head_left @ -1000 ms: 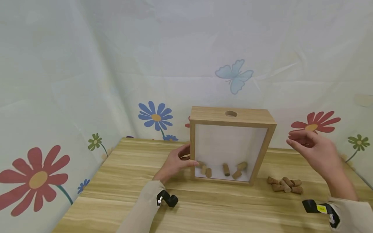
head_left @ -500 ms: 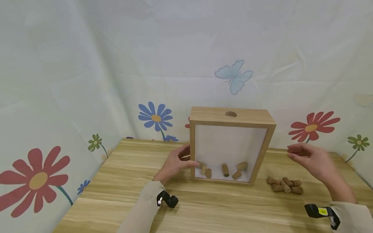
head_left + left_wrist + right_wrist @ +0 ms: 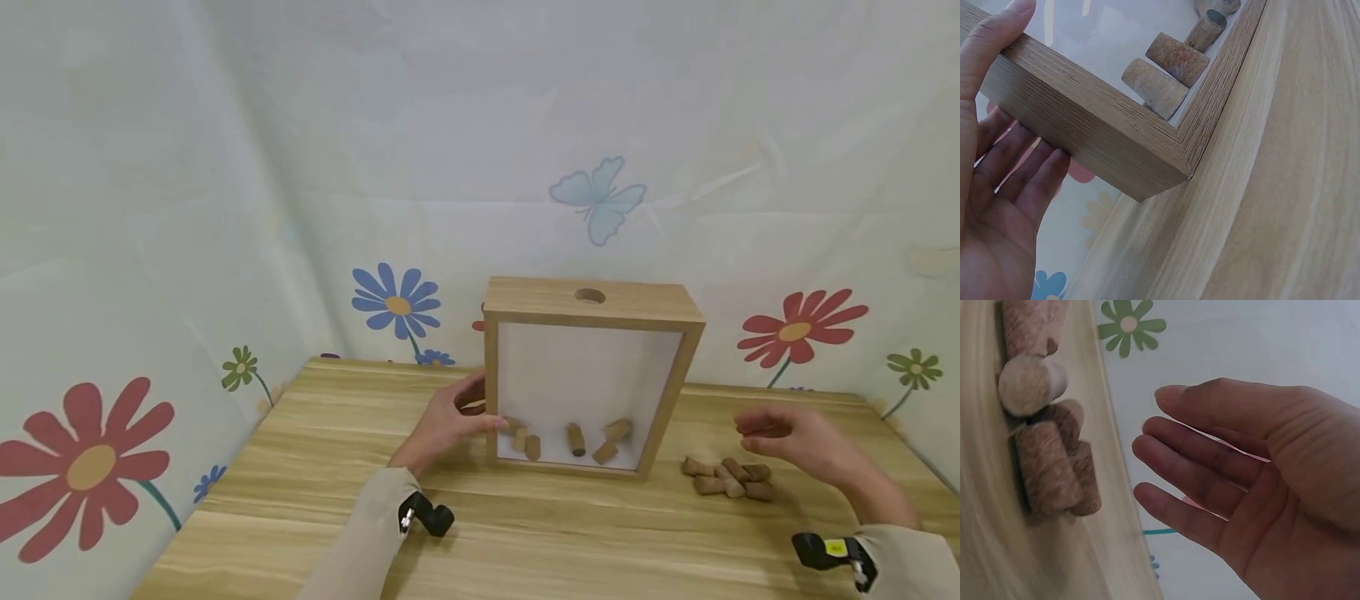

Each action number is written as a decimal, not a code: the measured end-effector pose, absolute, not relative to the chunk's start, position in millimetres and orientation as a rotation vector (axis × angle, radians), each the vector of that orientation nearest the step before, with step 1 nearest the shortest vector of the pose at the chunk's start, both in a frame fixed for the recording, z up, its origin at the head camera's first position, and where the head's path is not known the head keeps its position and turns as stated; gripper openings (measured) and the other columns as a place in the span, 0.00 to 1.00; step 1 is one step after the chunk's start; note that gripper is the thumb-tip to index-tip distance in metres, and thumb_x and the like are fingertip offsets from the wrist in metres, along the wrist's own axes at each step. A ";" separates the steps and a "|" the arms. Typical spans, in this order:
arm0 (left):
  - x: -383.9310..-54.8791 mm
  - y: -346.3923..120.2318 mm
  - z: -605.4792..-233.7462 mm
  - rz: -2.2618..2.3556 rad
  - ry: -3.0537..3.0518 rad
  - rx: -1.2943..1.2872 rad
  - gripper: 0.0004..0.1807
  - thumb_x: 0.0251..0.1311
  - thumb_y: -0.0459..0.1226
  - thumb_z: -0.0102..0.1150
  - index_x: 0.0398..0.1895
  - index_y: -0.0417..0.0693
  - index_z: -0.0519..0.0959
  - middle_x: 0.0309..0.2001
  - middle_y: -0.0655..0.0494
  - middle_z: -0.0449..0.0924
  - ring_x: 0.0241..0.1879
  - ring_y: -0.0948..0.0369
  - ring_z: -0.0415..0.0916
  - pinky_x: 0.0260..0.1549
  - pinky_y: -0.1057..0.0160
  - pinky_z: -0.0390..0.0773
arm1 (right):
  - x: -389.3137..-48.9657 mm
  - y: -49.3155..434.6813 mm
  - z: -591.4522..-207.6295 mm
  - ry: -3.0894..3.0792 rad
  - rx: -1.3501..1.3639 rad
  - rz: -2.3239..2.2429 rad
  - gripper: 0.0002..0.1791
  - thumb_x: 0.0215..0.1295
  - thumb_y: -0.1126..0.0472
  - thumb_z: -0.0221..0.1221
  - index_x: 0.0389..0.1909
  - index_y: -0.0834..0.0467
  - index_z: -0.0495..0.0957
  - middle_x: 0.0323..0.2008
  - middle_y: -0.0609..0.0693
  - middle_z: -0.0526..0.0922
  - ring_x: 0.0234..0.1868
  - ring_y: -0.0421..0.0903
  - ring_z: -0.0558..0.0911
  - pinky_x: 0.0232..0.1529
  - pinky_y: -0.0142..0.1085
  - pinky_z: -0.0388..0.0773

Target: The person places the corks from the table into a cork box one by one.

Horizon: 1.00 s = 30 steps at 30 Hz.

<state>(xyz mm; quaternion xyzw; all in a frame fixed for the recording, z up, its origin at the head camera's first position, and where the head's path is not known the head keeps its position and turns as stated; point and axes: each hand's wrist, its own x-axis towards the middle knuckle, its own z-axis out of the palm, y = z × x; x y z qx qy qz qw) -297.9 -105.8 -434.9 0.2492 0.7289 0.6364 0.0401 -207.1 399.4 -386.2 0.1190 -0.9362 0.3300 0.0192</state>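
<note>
The left hand [image 3: 450, 421] pinches an upright, square, light-brown wooden box with a clear front [image 3: 536, 297]; the right hand [image 3: 802, 442] hovers beside a pile of small brown cylindrical corks [image 3: 731, 481].
With its thumb on the front and fingers reaching behind, the left hand holds the box's near side. Matching loose corks [image 3: 576, 439] lie inside the box, between the hands. The right hand is loosely curved, thumb and fingertips apart; the pile sits on the wood-grain tabletop [image 3: 570, 542], inward of its fingertips.
</note>
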 end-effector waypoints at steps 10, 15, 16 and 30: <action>-296.3 -106.3 -433.6 1.938 2.233 0.767 0.42 0.59 0.32 0.79 0.77 0.46 0.72 0.65 0.46 0.80 0.64 0.47 0.79 0.64 0.54 0.79 | -209.2 408.1 -398.6 -3.018 0.498 1.124 0.19 0.70 0.71 0.66 0.56 0.78 0.78 0.49 0.65 0.86 0.45 0.46 0.85 0.41 0.33 0.85; -296.6 -106.4 -432.8 1.944 2.228 0.764 0.42 0.58 0.33 0.80 0.76 0.46 0.72 0.65 0.46 0.80 0.64 0.48 0.79 0.64 0.54 0.79 | -208.7 406.7 -396.5 -3.085 0.437 1.102 0.21 0.70 0.67 0.67 0.58 0.75 0.79 0.50 0.61 0.86 0.48 0.52 0.85 0.43 0.32 0.83; -296.9 -106.6 -432.9 1.946 2.225 0.764 0.43 0.57 0.34 0.81 0.76 0.46 0.72 0.65 0.46 0.80 0.64 0.48 0.79 0.64 0.54 0.79 | -208.9 406.0 -396.4 -3.090 0.437 1.101 0.21 0.70 0.67 0.67 0.58 0.75 0.79 0.50 0.60 0.86 0.49 0.53 0.85 0.43 0.32 0.83; -295.9 -107.0 -431.5 1.937 2.236 0.764 0.44 0.56 0.37 0.82 0.76 0.46 0.73 0.65 0.47 0.80 0.64 0.49 0.79 0.64 0.55 0.78 | -215.6 392.1 -403.4 -3.047 0.432 0.916 0.16 0.69 0.66 0.69 0.52 0.72 0.82 0.44 0.55 0.87 0.44 0.48 0.84 0.40 0.33 0.83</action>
